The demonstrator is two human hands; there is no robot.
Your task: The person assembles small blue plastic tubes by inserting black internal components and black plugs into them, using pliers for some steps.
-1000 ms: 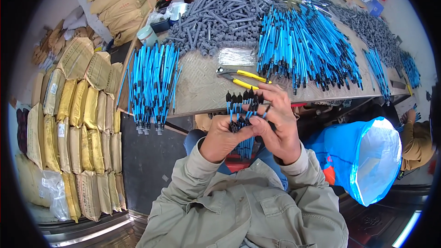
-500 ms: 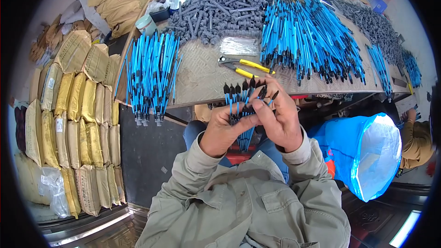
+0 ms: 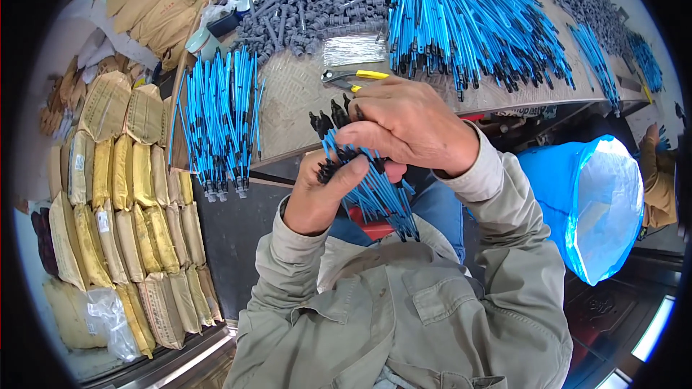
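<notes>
A bundle of thin blue rods with black ends [image 3: 382, 200] is held in front of my chest, slanting with its black tips up and to the left. My left hand [image 3: 321, 189] is closed round the bundle's middle, thumb across the front. Over the upper part bends my right hand [image 3: 414, 126], its fingers curled round the rods just below the tips. Its palm side is mostly hidden. Beyond my hands, on the table [image 3: 288, 112], lie nippers with yellow handles [image 3: 353, 77], partly covered by my right hand.
Blue rods lie in a large pile [image 3: 468, 25] and a smaller bunch [image 3: 222, 115] overhanging the table edge. Grey plastic parts [image 3: 310, 0] are heaped behind. A blue sack [image 3: 584, 202] stands right, stacked paper bags [image 3: 122, 209] left. At far right a person's sleeve [image 3: 657, 184] shows.
My right hand has moved from pinching near the tips to wrapping over the top of the bundle. The bundle leans further left now. The whole view has shifted slightly.
</notes>
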